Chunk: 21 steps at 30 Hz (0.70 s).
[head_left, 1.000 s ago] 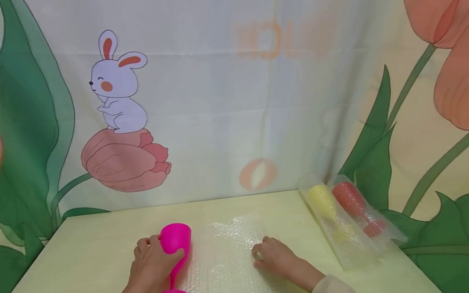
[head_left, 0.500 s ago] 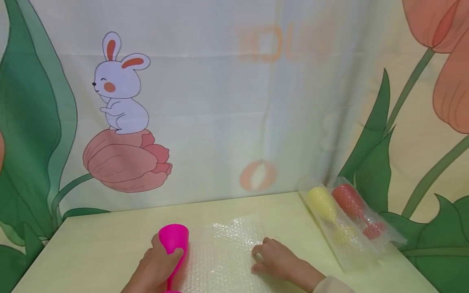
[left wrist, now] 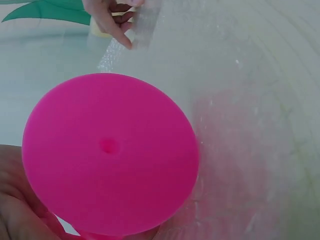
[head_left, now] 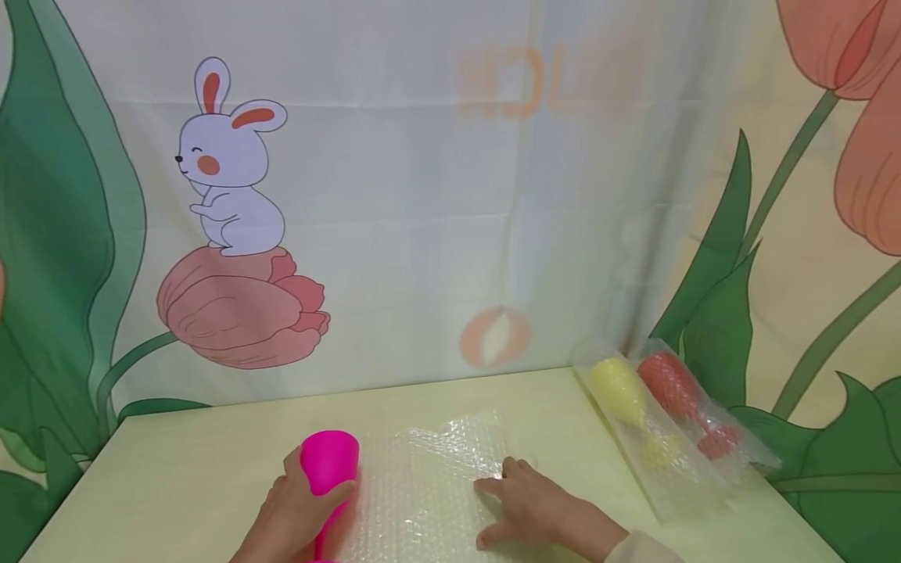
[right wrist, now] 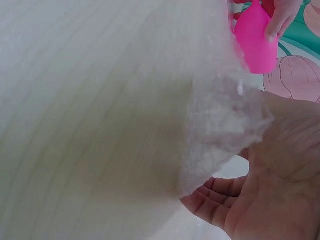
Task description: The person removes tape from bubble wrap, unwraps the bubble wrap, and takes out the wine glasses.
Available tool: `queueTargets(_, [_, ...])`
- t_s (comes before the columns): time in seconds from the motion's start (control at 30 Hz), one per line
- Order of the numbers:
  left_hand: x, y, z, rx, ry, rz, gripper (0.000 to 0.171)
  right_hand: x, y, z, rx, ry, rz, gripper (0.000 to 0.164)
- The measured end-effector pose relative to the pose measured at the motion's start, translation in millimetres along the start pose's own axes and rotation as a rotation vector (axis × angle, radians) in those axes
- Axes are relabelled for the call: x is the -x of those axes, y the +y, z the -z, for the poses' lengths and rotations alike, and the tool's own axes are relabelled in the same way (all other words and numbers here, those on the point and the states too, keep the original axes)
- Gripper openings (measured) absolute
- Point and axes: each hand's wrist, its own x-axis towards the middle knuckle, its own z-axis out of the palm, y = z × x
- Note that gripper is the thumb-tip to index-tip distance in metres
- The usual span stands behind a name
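Note:
My left hand (head_left: 285, 504) grips a bright pink plastic goblet (head_left: 329, 461) by its bowl, rim towards the back. The goblet's round foot (left wrist: 110, 165) fills much of the left wrist view and hides most of that hand. A clear bubble wrap sheet or bag (head_left: 429, 485) lies flat to the right of the goblet. At its right edge is my right hand (head_left: 538, 504), with index finger and thumb spread apart. From the right wrist camera, the fingertips (right wrist: 195, 205) touch a lifted corner of the bubble wrap (right wrist: 220, 135).
On the table's right side lie a yellow goblet (head_left: 618, 391) and a red goblet (head_left: 669, 383), each in clear bubble wrap, side by side. A printed cloth backdrop (head_left: 394, 234) stands behind the pale yellow table (head_left: 176, 469).
The left hand and pink goblet have shifted slightly left. My right hand's index finger and thumb, earlier curled towards each other, have spread apart at the wrap's edge. The wrapped goblets stay put.

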Motion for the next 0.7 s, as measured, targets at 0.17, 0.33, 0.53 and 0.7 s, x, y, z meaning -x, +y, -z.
queueTargets(0.17, [-1.7,0.2,3.7,0.118,-0.05,0.157,0.107,1.9,-0.1,3.5,-0.011,-0.012,0.015,0.074])
queueTargets(0.33, [-1.3,-1.2,7.8,0.14,-0.082,0.247,0.109,3.5,-0.8,6.6,-0.034,-0.033,0.004,0.075])
queueTargets(0.53, [-0.7,-2.3,18.5,0.167,-0.124,0.176,0.107,4.0,-0.8,6.3,-0.05,-0.04,0.001,0.075])
queueTargets(0.7, [0.6,6.6,27.5,0.153,-0.143,0.089,0.103,2.8,-1.1,5.9,-0.053,-0.05,0.002,0.074])
